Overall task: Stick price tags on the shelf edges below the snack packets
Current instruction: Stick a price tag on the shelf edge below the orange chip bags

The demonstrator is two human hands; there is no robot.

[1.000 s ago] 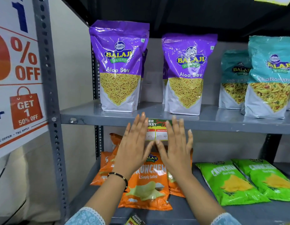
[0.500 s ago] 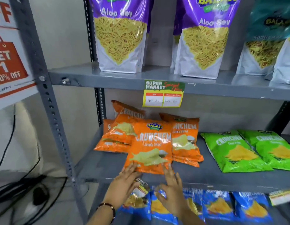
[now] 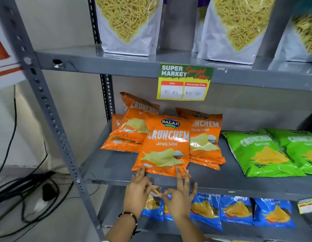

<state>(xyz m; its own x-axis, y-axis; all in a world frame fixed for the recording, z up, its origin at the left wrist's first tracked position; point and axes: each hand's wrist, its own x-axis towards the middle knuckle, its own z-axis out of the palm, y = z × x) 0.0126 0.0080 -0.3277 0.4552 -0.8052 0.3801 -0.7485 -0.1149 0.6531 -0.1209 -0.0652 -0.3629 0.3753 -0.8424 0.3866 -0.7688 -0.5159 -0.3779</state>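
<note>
One yellow and green price tag (image 3: pixel 185 82) is stuck on the upper shelf edge (image 3: pixel 99 67), below the Aloo Sev pouches (image 3: pixel 127 23). Orange Crunchem packets (image 3: pixel 164 145) lie on the middle shelf. In front of that shelf's edge (image 3: pixel 239 189), right below the orange packets, my left hand (image 3: pixel 137 194) and my right hand (image 3: pixel 179 199) meet. Their thumbs and forefingers pinch a small curled price tag (image 3: pixel 156 192), which is mostly hidden by the fingers. My other fingers are spread and reach up to the front orange packet.
Green packets (image 3: pixel 263 152) lie right of the orange ones, and blue packets (image 3: pixel 237 210) fill the shelf below. Another tag (image 3: pixel 307 205) hangs at the far right of the middle shelf edge. A perforated grey upright (image 3: pixel 46 109) stands left, with cables and a plug (image 3: pixel 46 191) on the floor.
My hands left the tag on the upper shelf edge and dropped to the middle shelf edge, where they closed on a small tag. My view tilted downward.
</note>
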